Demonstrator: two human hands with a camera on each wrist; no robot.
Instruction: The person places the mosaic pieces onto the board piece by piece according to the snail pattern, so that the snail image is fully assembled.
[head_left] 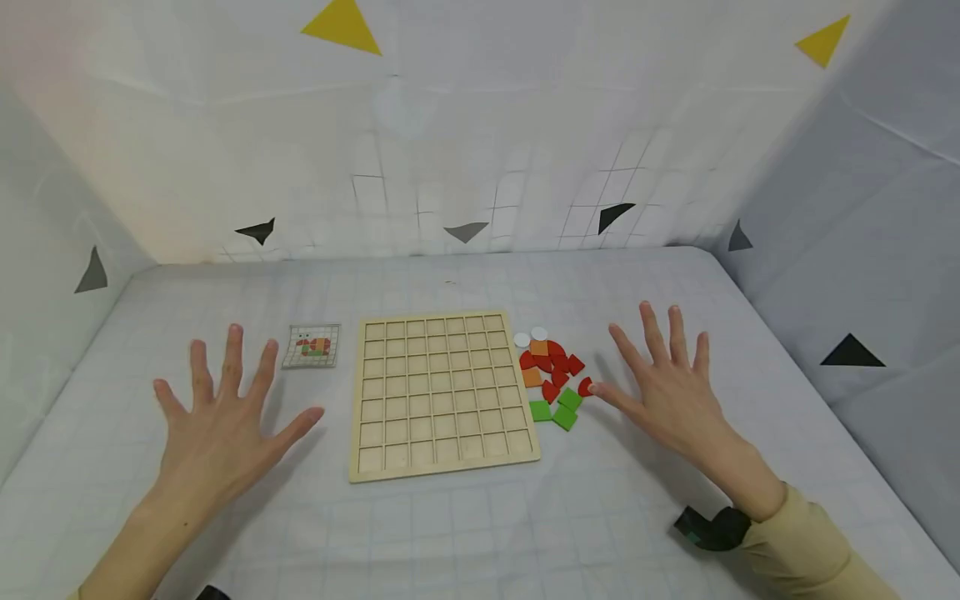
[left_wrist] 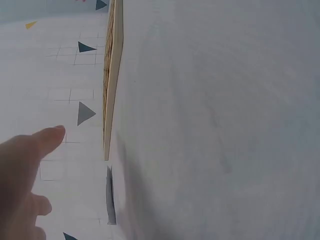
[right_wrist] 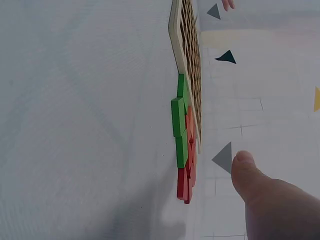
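Note:
Both hands are held over the table with fingers spread and nothing in them. My left hand (head_left: 217, 433) is left of a wooden grid board (head_left: 446, 392), closest to a small picture card (head_left: 311, 346) showing a coloured pattern on a grid. On the other side, my right hand (head_left: 675, 392) hovers beside a loose pile of flat pieces, its thumb tip overlapping a red quarter-round piece (head_left: 586, 387) in the head view. The pile has several red pieces (head_left: 559, 379), green squares (head_left: 565, 417), orange squares (head_left: 532, 377) and two white discs (head_left: 538, 333). The board's square cells hold no pieces.
A pale, faintly gridded cloth (head_left: 450, 533) covers the table. White sheets (head_left: 480, 125) with yellow, grey and black triangles rise behind it and at both sides. A black wrist strap (head_left: 712, 529) sits by the right sleeve (head_left: 810, 542).

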